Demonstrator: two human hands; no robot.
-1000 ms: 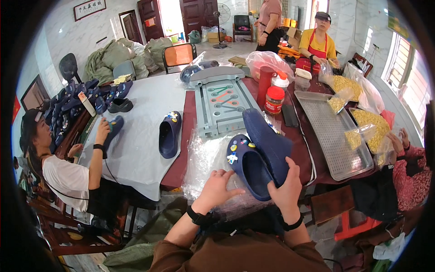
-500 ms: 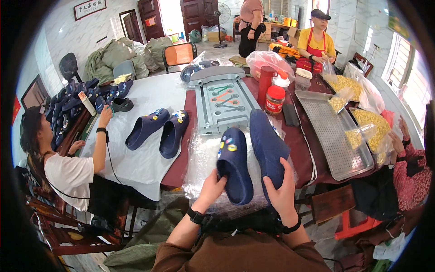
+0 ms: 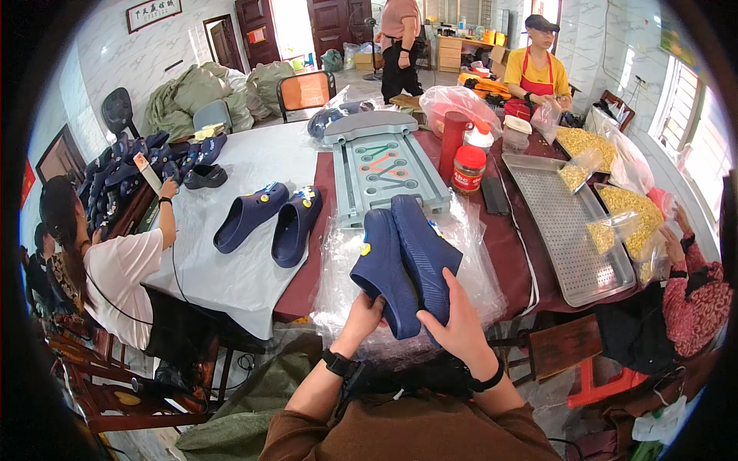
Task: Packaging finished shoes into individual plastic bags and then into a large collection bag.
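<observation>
I hold a pair of dark blue clog shoes (image 3: 403,261) pressed together, soles toward me, above a pile of clear plastic bags (image 3: 461,253). My left hand (image 3: 361,316) grips the heel of the left shoe. My right hand (image 3: 460,326) wraps the heel of the right shoe. Small coloured charms show on the left shoe's edge. A second pair of dark blue clogs (image 3: 269,219) with charms lies on the grey table cover (image 3: 231,276) to my left.
A grey plastic mould tray (image 3: 384,165) lies ahead, with a red jar (image 3: 467,169) and bottles beside it. A metal tray (image 3: 565,227) and bags of yellow pieces lie right. A seated person (image 3: 108,261) reaches toward heaped clogs (image 3: 146,165) at left. Two people stand at the back.
I have brought the two clogs together and turned them sole-side up. A second clog has been set beside the single one on the grey cover at left.
</observation>
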